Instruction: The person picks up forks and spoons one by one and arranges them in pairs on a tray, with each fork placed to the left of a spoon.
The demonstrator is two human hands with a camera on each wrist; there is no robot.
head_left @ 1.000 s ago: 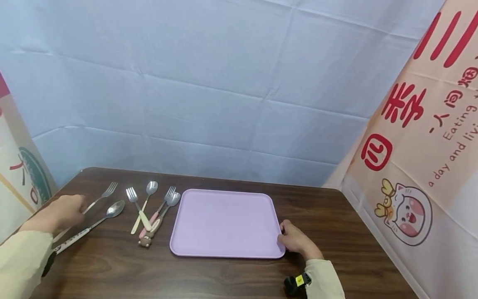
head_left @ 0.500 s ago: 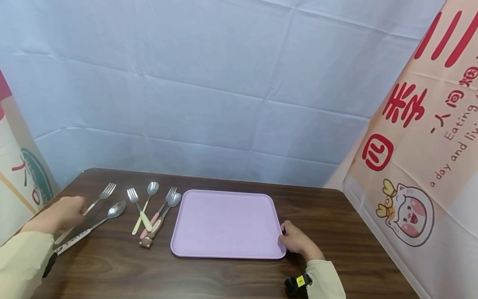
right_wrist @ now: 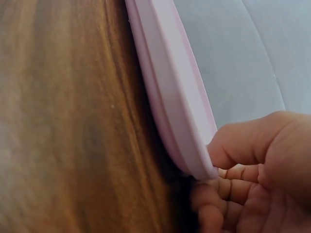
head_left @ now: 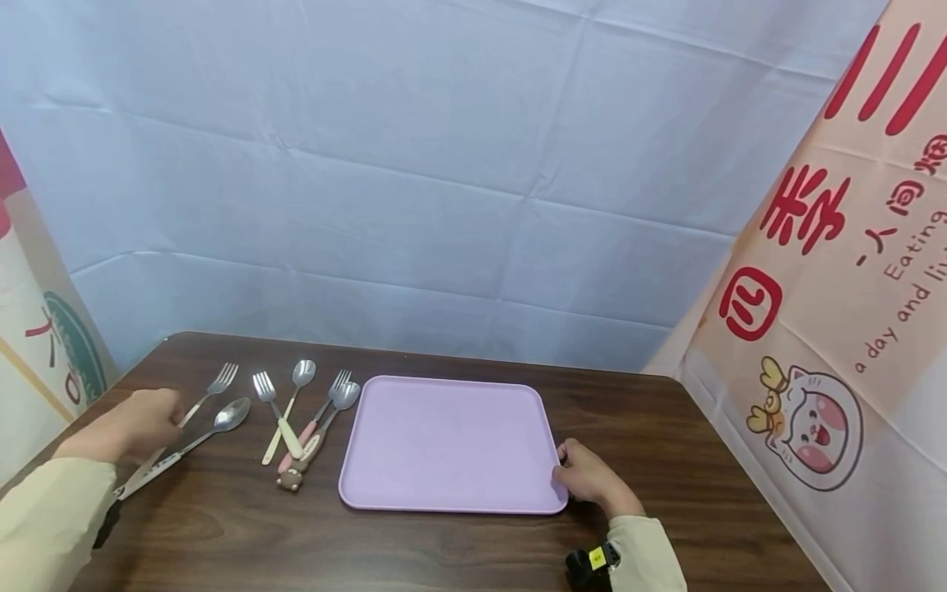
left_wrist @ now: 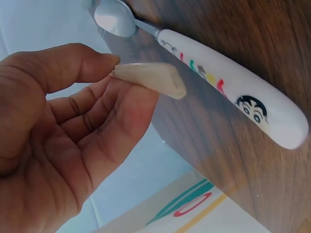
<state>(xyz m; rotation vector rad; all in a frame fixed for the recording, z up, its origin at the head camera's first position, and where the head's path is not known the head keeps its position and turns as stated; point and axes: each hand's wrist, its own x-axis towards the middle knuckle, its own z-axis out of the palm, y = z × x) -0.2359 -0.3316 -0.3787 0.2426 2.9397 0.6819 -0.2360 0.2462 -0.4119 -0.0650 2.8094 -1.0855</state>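
Observation:
My left hand [head_left: 136, 423] pinches a fork [head_left: 224, 378] by its cream handle between thumb and index finger; the tines point toward the back of the table. In the left wrist view the end of the fork's handle [left_wrist: 153, 77] pokes out past the fingers. Just right of that hand lies a spoon [head_left: 233, 413], its thick white handle [left_wrist: 233, 87] printed with a cartoon face. At the table's middle is a lilac tray [head_left: 451, 444]. My right hand [head_left: 588, 474] grips its near right corner, thumb on the rim [right_wrist: 170, 87] and fingers curled beneath.
Between the left hand and the tray lie a pale green-handled fork [head_left: 288, 436], a small cream spoon [head_left: 302, 374], a pink-handled fork [head_left: 307, 433] and a brown bear-handled spoon [head_left: 291, 478], partly crossing. A hanging cloth [head_left: 444, 205] closes off the back of the wooden table [head_left: 444, 551].
My left hand has shifted slightly to the right with the fork in it, covering more of the white spoon handle. The right hand and the tray stay in place.

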